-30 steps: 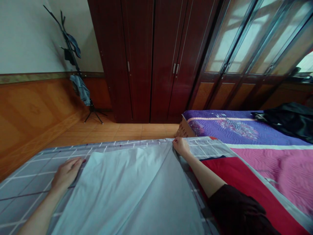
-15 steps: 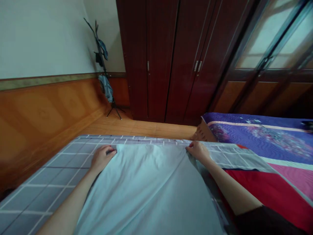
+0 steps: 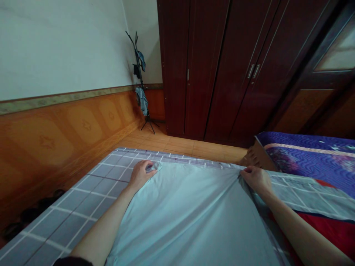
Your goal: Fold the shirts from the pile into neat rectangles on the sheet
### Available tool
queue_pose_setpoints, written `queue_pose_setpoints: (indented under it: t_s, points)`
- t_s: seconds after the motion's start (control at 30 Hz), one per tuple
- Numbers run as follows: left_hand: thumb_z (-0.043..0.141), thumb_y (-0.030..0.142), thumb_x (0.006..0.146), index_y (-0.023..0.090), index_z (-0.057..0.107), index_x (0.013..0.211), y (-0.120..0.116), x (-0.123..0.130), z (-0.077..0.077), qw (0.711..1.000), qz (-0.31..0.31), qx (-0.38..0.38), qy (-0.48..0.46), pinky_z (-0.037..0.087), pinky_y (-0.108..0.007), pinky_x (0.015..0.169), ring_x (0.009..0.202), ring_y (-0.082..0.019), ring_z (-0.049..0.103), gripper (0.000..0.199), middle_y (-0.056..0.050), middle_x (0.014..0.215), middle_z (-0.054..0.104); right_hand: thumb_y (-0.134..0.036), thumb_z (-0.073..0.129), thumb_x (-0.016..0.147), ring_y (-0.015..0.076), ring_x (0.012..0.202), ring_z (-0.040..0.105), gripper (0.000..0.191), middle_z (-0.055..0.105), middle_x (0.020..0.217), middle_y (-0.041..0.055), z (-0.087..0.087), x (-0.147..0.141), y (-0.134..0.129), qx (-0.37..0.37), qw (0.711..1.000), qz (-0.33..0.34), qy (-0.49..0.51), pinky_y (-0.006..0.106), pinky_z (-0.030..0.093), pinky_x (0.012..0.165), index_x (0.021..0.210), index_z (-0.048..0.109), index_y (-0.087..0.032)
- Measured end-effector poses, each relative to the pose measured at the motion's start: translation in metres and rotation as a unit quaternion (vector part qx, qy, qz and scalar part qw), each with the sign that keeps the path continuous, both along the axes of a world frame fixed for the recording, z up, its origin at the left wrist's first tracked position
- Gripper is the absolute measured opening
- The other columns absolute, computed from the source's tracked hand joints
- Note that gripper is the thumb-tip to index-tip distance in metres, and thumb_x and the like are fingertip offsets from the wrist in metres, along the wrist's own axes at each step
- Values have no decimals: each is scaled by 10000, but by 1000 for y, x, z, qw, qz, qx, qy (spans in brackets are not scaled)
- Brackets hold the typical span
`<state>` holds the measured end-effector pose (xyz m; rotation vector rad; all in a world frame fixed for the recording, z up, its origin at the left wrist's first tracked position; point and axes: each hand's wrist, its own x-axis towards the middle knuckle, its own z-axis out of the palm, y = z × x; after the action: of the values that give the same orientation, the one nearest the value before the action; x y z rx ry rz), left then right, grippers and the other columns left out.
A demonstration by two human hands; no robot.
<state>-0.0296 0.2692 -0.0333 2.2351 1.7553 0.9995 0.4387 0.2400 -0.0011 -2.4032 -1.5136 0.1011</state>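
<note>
- Pale blue smooth fabric (image 3: pixel 194 214), lower middle of the frame, spread over a grey white-checked bedsheet (image 3: pixel 83 195)
- left hand (image 3: pixel 142 174) pinching its upper left corner
- right hand (image 3: pixel 256 179) pinching the upper right one, pretty creased there

Over there, the coat rack (image 3: pixel 141 75) stands left of the wardrobe (image 3: pixel 205 81); before the wardrobe, across the floor (image 3: pixel 180 143), lies the bed (image 3: pixel 80 203), with the cloth (image 3: pixel 194 218) on it, and front-right, the quilt (image 3: pixel 313 153).
</note>
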Motion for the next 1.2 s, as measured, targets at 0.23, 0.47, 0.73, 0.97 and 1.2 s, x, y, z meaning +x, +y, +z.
queue_pose_setpoints:
  t_s: [0.23,0.47,0.73,0.97,1.2]
  points:
    - [653,260,688,204,614,709,-4,8,5,999,-10,-4,-39,409,-317,822,837,-205,576,72,-21,786,641,-351,527,758,232,700,603,214,640,673,78,-3,-2,-1,18,1000,10,5,284,343,552,721,674,-200]
    - [523,289,745,190,565,705,4,0,-4,985,54,-33,-160,414,-232,621,656,-146,573,115,21,667,603,-363,526,757,221,687,593,232,639,677,81,-7,1,2,46,999,-6,11,284,341,556,714,671,-187]
    - [578,304,819,141,582,816,45,-22,6,956,152,-85,-238,449,-230,564,618,-134,579,162,24,672,591,-381,512,761,232,711,609,272,673,718,97,0,6,3,126,991,-34,25,288,367,580,739,679,-168]
    - [557,326,899,146,554,1141,86,-10,25,950,146,-184,-207,520,-393,801,947,-196,599,302,-77,1124,584,-317,487,773,211,724,633,255,690,728,79,-7,-2,1,107,994,-6,27,263,366,575,778,698,-174]
    - [560,341,895,143,557,1148,67,-2,20,947,109,-221,-206,519,-400,809,968,-219,595,321,-70,1140,580,-353,468,805,252,801,654,305,702,801,126,-6,-4,-1,58,998,22,21,283,361,574,834,707,-165]
